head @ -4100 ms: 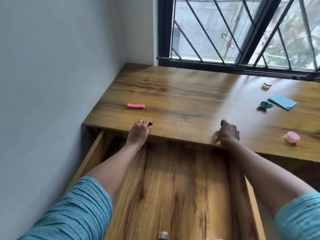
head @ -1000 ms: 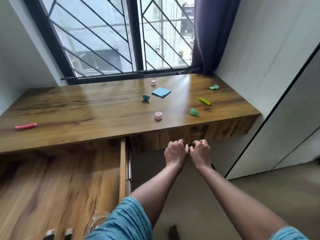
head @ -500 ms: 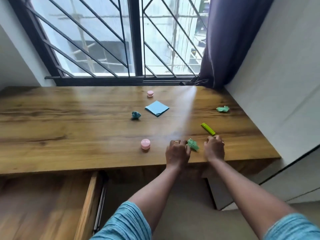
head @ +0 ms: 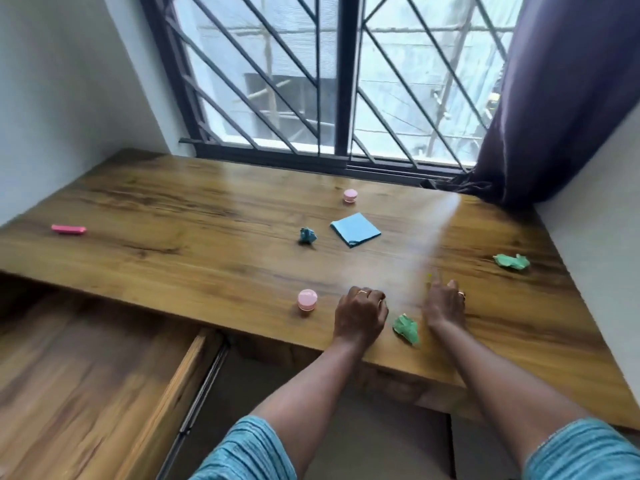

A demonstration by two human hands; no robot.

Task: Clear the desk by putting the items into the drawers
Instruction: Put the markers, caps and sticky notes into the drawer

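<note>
On the wooden desk (head: 194,216) lie a pink bar (head: 69,229), two pink round caps (head: 350,195) (head: 307,299), a blue paper pad (head: 355,229), a teal crumpled paper (head: 307,235) and two green crumpled papers (head: 406,328) (head: 512,261). My left hand (head: 360,317) rests near the front edge with its fingers curled and nothing visible in it, between the near cap and the near green paper. My right hand (head: 445,303) lies just right of that paper, fingers over a yellow-green stick (head: 429,275) of which only a tip shows.
A wide wooden drawer (head: 104,375) stands pulled out at the lower left, below the desk's front edge. A barred window (head: 343,81) runs behind the desk, with a dark curtain (head: 561,98) at the right. Walls close in both sides.
The view swung from the left drawer to the right half of the desk. Both hands rose from below the desk edge onto the top. The right hand slid forward over the yellow-green stick.
</note>
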